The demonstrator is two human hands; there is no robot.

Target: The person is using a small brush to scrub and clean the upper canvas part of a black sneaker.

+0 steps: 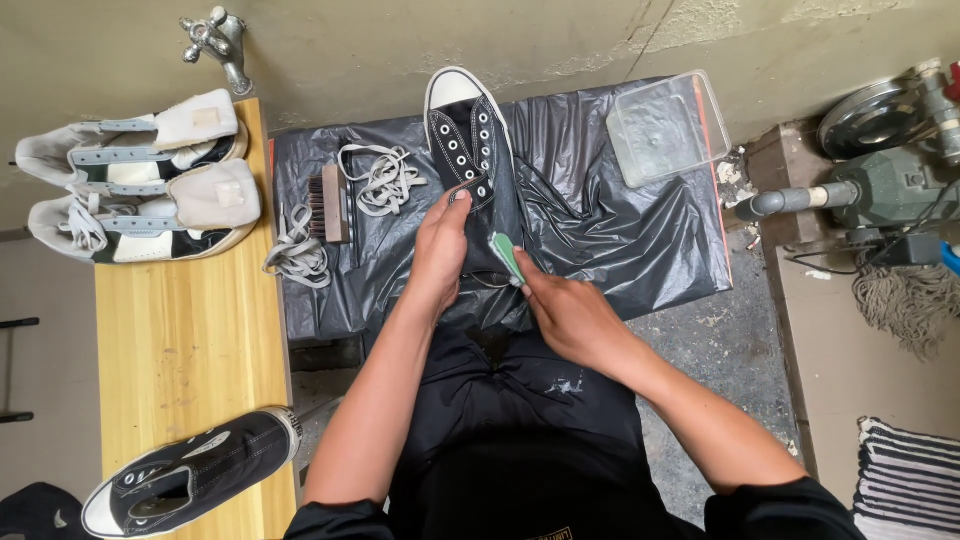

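A black high-top sneaker (462, 130) with a white toe cap lies unlaced on a black plastic sheet (610, 230), toe pointing away from me. My left hand (437, 255) grips the sneaker's tongue and upper near the ankle opening. My right hand (570, 315) holds a small brush with a green handle (508, 257), its end pointed into the shoe's opening. The brush head is hidden inside the shoe.
Loose white laces (385, 180) and a wooden brush (331, 205) lie left of the shoe. A clear plastic tub (668, 125) sits at the back right. On the wooden bench (190, 330) stand two white high-tops (140, 180) and the other black sneaker (190, 480).
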